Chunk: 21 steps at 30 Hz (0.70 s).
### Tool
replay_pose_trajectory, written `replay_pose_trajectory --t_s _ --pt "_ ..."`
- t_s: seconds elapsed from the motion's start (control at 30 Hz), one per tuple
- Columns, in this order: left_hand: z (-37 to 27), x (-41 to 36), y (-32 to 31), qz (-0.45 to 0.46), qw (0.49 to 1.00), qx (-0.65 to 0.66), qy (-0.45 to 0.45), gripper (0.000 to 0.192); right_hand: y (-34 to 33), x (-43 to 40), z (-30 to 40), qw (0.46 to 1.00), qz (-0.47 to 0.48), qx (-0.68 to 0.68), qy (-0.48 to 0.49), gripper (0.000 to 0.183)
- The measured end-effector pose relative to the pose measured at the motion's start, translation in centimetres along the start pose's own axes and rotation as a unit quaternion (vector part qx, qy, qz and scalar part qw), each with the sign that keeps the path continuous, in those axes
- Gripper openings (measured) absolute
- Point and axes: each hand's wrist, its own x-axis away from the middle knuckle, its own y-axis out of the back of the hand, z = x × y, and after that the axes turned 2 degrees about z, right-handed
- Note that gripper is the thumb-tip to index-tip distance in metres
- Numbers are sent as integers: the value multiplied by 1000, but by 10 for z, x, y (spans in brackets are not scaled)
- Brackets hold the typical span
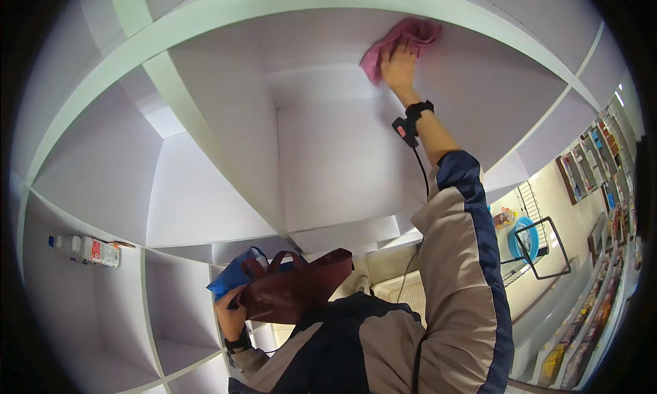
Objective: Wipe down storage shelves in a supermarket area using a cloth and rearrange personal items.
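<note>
My right hand point(399, 70) presses a pink cloth point(386, 45) flat against the upper inner surface of a white shelf compartment point(333, 158). A black strap with a small device and a cable circles that wrist. Low on the left, my left hand point(231, 312) grips a dark red bag point(297, 294) with looped handles. Behind the red bag, and partly covered by it, is a blue bag point(233, 273); whether my left hand holds that one too is unclear. The left fingers are partly hidden by the bags.
White dividers point(205, 137) split the shelving into compartments. Plastic bottles point(95, 251) stand in a left compartment. At right are a blue basin point(524, 238), a bottle with a red label point(505, 218), a black metal frame point(544, 248) and stocked shelves point(590, 312). A woven basket point(400, 290) sits below.
</note>
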Motion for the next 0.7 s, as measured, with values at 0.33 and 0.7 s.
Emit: replay_pose_trajectory --t_s 0.33,0.7 --pt "-12 23 -2 -51 998 -3 30 28 41 -98 133 998 -42 22 45 37" --pt "-11 26 -7 -50 999 10 15 28 -6 -44 217 943 -55 10 329 45"
